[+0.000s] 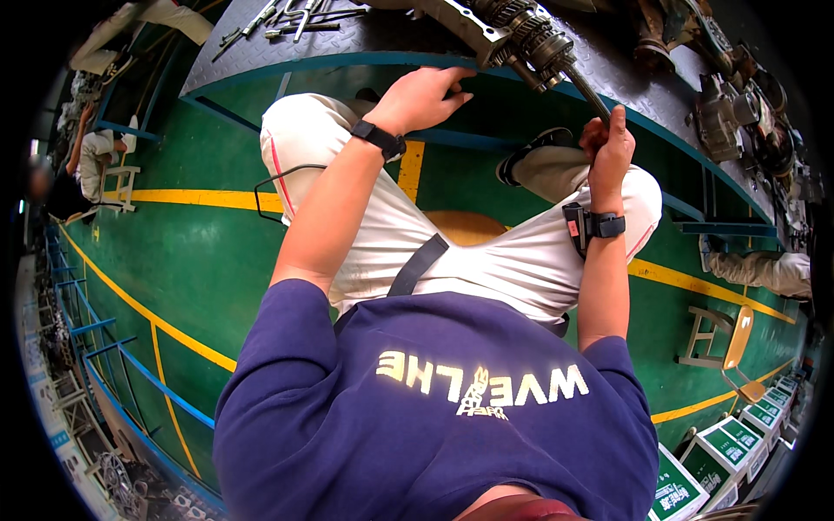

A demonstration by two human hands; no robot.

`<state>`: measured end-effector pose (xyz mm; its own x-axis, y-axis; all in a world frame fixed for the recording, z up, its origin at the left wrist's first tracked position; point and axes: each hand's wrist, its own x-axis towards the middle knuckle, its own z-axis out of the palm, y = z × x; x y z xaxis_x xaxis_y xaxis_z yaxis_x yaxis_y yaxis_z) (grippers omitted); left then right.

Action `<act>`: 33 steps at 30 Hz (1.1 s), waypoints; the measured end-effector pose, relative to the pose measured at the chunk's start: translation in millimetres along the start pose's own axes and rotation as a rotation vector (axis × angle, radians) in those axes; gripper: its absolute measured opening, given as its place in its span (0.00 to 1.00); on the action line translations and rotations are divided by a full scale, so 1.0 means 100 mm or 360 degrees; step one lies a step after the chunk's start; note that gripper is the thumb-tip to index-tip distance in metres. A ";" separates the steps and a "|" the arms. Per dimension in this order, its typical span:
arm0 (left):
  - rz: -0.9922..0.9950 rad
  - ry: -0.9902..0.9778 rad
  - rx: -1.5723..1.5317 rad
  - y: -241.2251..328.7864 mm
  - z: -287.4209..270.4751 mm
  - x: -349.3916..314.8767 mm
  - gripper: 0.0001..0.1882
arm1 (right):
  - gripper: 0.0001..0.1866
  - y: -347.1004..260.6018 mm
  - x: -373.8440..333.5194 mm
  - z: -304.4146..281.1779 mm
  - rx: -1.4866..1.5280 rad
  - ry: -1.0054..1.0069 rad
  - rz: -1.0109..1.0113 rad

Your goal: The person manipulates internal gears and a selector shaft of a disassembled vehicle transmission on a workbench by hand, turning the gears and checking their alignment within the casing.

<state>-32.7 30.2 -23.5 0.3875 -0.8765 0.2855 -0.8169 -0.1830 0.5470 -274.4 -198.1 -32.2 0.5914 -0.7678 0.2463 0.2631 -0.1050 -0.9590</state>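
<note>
A greasy metal gear shaft assembly (521, 35) lies on the dark checker-plate workbench (287, 48), its long thin shaft (586, 91) sticking out over the bench edge toward me. My right hand (608, 143) is shut around the end of that shaft. My left hand (421, 97) hangs at the bench's front edge just left of the gears, fingers curled, with nothing visible in it. Both wrists wear black bands. I sit with pale trousers (486, 252) and a dark blue shirt.
Hand tools (287, 22) lie on the bench at the far left. More metal engine parts (738, 104) crowd the bench's right end. Another person's legs (764, 269) show at right; a person sits at far left (87, 165). A stool (721, 347) and green boxes (712, 451) stand on the green floor.
</note>
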 end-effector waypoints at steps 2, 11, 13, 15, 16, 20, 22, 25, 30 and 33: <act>-0.0005 -0.0004 -0.0004 0.00 -0.01 -0.01 0.20 | 0.27 0.01 0.01 -0.03 -0.0025 0.0099 0.0126; -0.0017 -0.0014 -0.0005 0.00 0.00 -0.01 0.20 | 0.20 -0.03 -0.02 0.07 0.0045 0.0118 -0.0016; -0.0008 -0.0011 -0.0002 0.00 0.00 0.00 0.20 | 0.16 -0.02 -0.02 0.00 -0.0003 0.0056 -0.0066; -0.0007 -0.0008 -0.0005 0.00 0.00 0.00 0.20 | 0.13 -0.05 -0.04 0.02 -0.0046 -0.0012 -0.0115; -0.0004 -0.0006 -0.0009 0.00 0.00 -0.01 0.20 | 0.12 -0.07 -0.06 0.02 -0.0059 -0.0002 -0.0144; 0.0012 -0.0002 -0.0001 0.01 0.00 -0.01 0.20 | 0.12 -0.07 -0.06 0.07 -0.0105 0.0056 -0.0258; -0.0002 -0.0012 -0.0004 0.01 0.00 -0.01 0.20 | 0.12 -0.07 -0.05 0.06 -0.0066 0.0036 -0.0235; -0.0006 -0.0013 0.0014 0.01 0.00 -0.01 0.21 | 0.13 -0.10 -0.05 0.09 -0.0021 0.0015 -0.0171; -0.0024 -0.0028 0.0010 -0.02 0.02 -0.01 0.21 | 0.19 -0.04 0.01 -0.01 0.0113 -0.0012 0.0113; -0.0023 -0.0027 0.0012 -0.02 0.02 -0.01 0.21 | 0.25 -0.03 0.00 -0.01 0.0003 0.0000 0.0197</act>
<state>-32.8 30.7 -26.4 0.3922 -0.8811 0.2643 -0.8144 -0.1990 0.5451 -276.4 -198.4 -29.7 0.6197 -0.7747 0.1260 0.1896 -0.0079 -0.9818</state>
